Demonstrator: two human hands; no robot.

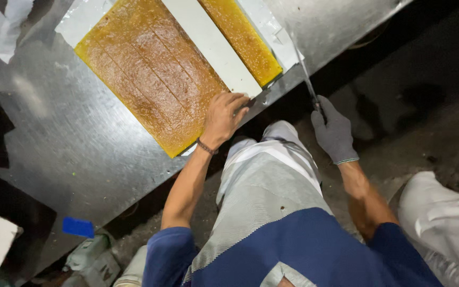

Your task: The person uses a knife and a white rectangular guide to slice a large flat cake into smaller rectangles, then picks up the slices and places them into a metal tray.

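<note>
Head view looks straight down on a steel surface [81, 143] carrying a big amber slab [150, 69] of sticky, glossy sweet, laid on a pale sheet whose edges show at the far corner and along the right side. The slab is scored with long parallel cuts running its length. A white straightedge [211, 45] lies across it — a long flat strip that separates the wide left portion from a narrower amber strip [240, 40] on the right.

The bare left hand [223, 118] rests at the near end of the straightedge, fingers curled down and pressing on its tip and the slab's edge, right at the rim of the surface. A thin bracelet [206, 147] circles that wrist.

The right hand [334, 133], in a grey glove, is clenched around the handle of a long, narrow knife [305, 74]. The blade points away from the person, its far end lying against the pale sheet just beside the narrower strip, off the right edge of the sweet.

Below, the person's grey and white striped apron and blue sleeves fill the foreground — a small blue piece [78, 227] sits near the surface's lower edge on the left.
</note>
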